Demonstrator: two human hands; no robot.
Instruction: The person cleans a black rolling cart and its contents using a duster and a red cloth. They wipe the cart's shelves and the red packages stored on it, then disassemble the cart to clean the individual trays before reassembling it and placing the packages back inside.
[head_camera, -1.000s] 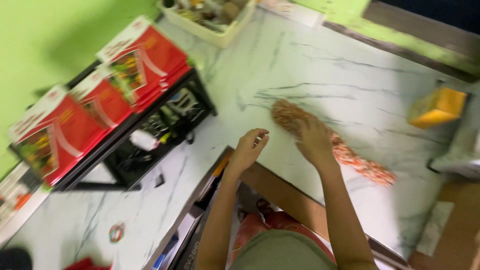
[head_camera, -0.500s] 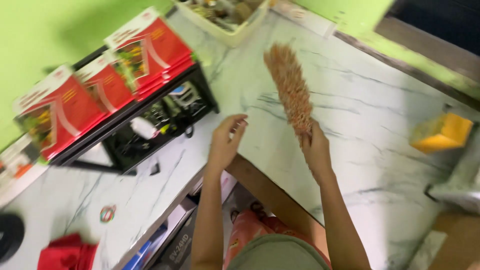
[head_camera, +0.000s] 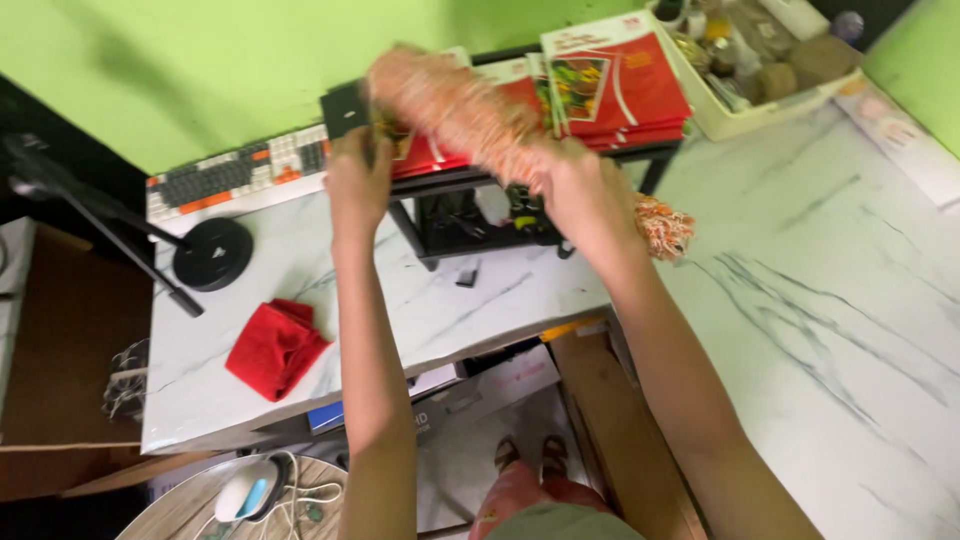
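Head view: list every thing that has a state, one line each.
Orange duster: lifted off the table, gripped at both ends.
Left hand: closed on the duster's end.
Right hand: closed around the duster.
Red cloth: crumpled on the marble table.
Red booklets: stacked on the black rack.

Fluffy orange duster (head_camera: 455, 105) held aloft over red booklets (head_camera: 610, 75)

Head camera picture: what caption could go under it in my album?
Both hands, left and right, hold a fluffy orange duster above a marble-patterned table.
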